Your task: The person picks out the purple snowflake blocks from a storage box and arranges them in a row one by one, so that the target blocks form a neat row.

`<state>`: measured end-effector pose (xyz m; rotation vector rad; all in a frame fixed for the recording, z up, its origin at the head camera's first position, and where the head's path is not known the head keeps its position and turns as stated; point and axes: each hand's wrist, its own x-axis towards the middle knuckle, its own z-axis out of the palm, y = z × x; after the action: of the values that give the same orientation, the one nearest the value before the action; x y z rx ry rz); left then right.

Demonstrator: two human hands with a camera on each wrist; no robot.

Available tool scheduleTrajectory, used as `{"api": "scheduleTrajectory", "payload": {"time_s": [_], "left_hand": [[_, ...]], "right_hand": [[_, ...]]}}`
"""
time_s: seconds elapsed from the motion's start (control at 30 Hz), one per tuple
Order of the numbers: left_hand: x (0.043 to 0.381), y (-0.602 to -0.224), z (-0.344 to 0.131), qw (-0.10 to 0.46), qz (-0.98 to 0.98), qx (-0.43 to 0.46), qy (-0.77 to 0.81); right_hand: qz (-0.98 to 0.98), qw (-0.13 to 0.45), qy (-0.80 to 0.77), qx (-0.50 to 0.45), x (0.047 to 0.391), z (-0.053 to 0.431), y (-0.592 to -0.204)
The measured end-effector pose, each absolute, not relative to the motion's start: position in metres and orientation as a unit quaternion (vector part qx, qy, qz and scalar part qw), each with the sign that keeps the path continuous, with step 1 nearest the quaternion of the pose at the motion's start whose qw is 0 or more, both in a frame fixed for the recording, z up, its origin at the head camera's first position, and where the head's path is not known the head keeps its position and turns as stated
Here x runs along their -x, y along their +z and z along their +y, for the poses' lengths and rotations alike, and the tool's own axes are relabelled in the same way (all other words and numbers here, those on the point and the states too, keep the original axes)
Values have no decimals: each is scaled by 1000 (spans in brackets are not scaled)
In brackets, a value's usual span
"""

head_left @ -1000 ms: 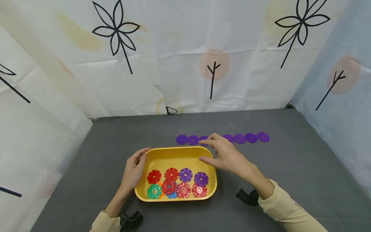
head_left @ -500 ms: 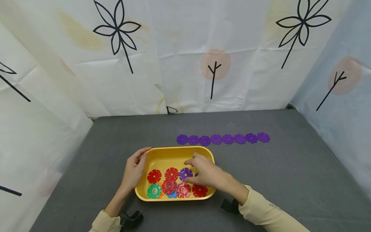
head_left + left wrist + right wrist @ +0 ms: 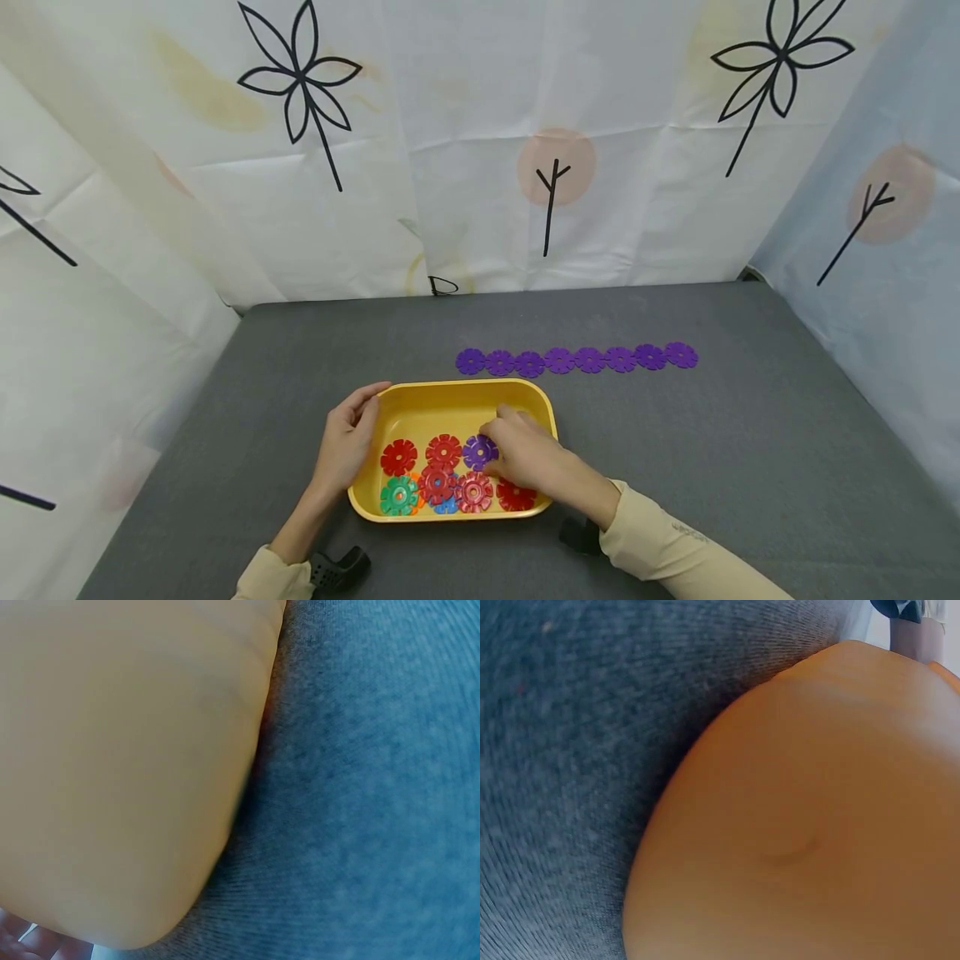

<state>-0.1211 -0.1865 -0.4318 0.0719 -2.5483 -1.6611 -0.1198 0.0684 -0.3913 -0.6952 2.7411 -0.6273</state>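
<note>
At the left end of a yellow tray (image 3: 450, 392), my left hand (image 3: 347, 437) grips the rim, fingertips near the far corner. Inside the tray lie flower-shaped plastic discs: several red ones, a green disc (image 3: 399, 495) and a purple disc (image 3: 481, 452), with blue and orange ones partly covered. My right hand (image 3: 525, 450) reaches into the tray from the right. Its curved fingers and thumb are at the purple disc's right edge; whether they pinch it cannot be seen. A second purple disc is hidden under this hand. Both wrist views are mostly filled by a close, smooth surface.
Behind the tray, a row of several purple discs (image 3: 559, 360) lies on the grey table (image 3: 750, 433). A white printed cloth (image 3: 465, 167) hangs at the back and sides. Black wrist straps (image 3: 339, 571) are by the sleeves.
My right hand has come from above the purple row down and left into the tray, its fingers drawing closer together. The left hand keeps its place on the rim.
</note>
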Motion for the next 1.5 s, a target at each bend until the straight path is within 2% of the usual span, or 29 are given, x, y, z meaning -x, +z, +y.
{"api": "scheduleTrajectory", "payload": {"time_s": [0.47, 1.0, 1.5], "left_hand": [[122, -432, -187, 53, -842, -26, -536], [120, -431, -186, 53, -839, -27, -540], [121, -431, -186, 51, -841, -32, -537]], "right_hand": [[921, 80, -253, 284, 133, 63, -402], [913, 130, -274, 273, 141, 56, -407], [905, 107, -277, 305, 142, 52, -407]]}}
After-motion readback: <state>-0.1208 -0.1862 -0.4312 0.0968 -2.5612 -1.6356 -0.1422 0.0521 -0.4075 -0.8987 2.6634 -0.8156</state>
